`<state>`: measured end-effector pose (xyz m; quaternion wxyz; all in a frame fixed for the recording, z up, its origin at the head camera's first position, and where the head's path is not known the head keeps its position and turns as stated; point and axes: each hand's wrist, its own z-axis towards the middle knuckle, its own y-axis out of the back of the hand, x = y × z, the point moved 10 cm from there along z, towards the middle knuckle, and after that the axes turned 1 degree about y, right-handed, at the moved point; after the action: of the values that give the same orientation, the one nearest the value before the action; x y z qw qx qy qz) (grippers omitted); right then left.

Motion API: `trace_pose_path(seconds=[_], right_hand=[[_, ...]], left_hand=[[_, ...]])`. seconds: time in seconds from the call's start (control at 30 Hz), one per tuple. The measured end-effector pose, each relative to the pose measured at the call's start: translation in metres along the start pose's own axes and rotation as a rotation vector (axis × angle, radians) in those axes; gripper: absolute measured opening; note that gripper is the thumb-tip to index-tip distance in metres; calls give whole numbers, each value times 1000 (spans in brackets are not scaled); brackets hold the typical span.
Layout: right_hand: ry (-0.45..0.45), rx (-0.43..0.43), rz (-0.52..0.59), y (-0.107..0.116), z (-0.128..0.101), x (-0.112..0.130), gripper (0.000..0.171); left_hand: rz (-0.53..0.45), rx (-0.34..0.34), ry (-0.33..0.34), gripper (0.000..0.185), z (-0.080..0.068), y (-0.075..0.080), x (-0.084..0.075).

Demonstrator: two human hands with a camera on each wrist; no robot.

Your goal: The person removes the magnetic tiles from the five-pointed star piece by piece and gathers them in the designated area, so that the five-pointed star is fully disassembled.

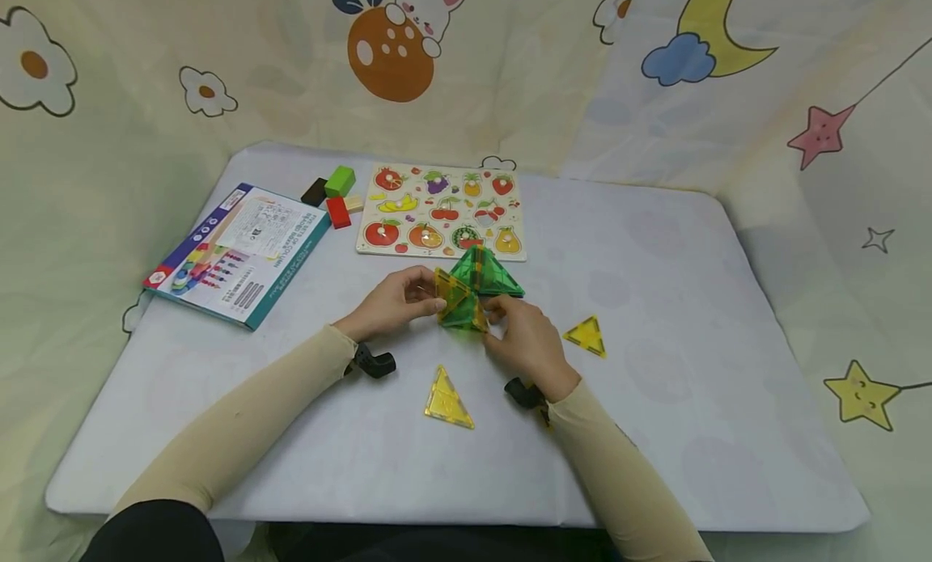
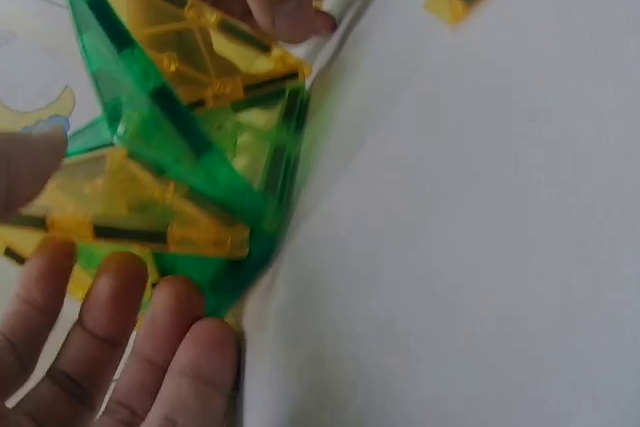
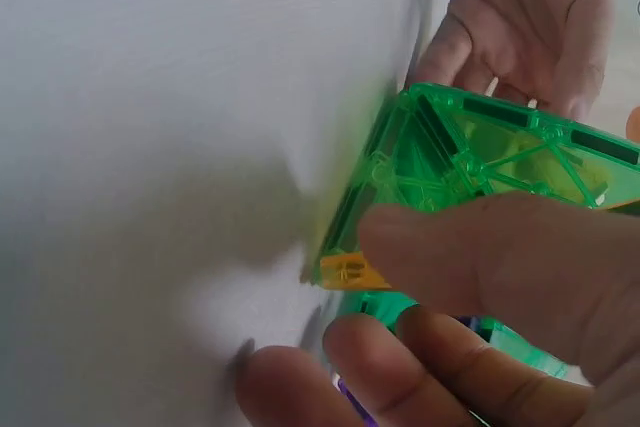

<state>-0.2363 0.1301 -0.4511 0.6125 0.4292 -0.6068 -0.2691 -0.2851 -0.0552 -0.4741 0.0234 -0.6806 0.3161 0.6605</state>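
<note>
My tabletop (image 1: 692, 319) wears a pale cloth. On it lie a fruit puzzle board (image 1: 441, 211), a booklet (image 1: 239, 255), some coloured blocks (image 1: 336, 194), two loose yellow triangle tiles (image 1: 447, 399), and a green-and-yellow tile structure (image 1: 475, 290), seemingly resting on the cloth.

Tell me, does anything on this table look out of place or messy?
Nothing looks damaged or spilled. Two yellow translucent triangle tiles lie loose, apart from the green and yellow tile structure that the left hand and right hand hold. The wooden blocks sit in a small jumble.
</note>
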Motion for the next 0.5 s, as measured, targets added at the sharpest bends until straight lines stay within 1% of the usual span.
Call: trace_pose_path(seconds=[0.07, 0.13, 0.17, 0.2, 0.23, 0.27, 0.33, 0.4, 0.47, 0.5], right_hand=[[-4, -4, -16, 1, -2, -1, 50], [-1, -15, -31, 3, -4, 0, 52], [4, -25, -33, 4, -5, 1, 52], [9, -39, -37, 6, -7, 2, 53], [17, -54, -39, 8, -8, 3, 53], [26, -68, -34, 10, -9, 5, 53], [55, -100, -18, 13, -11, 11, 53], [87, -131, -7, 15, -12, 16, 53], [124, -164, 0, 17, -13, 23, 52], [141, -183, 0, 18, -14, 26, 51]], left_hand=[[36, -33, 19, 46, -3, 7, 1], [78, -82, 22, 58, -6, 17, -2], [106, -106, 8, 64, -8, 21, -7], [146, -128, -22, 70, -10, 25, -14], [203, -141, -60, 75, -10, 27, -21], [275, -141, -112, 80, -11, 27, -31], [439, -127, -245, 86, -12, 22, -52], [592, -90, -373, 88, -13, 11, -69], [697, -39, -464, 84, -12, -2, -80], [729, -15, -493, 81, -12, -8, -82]])
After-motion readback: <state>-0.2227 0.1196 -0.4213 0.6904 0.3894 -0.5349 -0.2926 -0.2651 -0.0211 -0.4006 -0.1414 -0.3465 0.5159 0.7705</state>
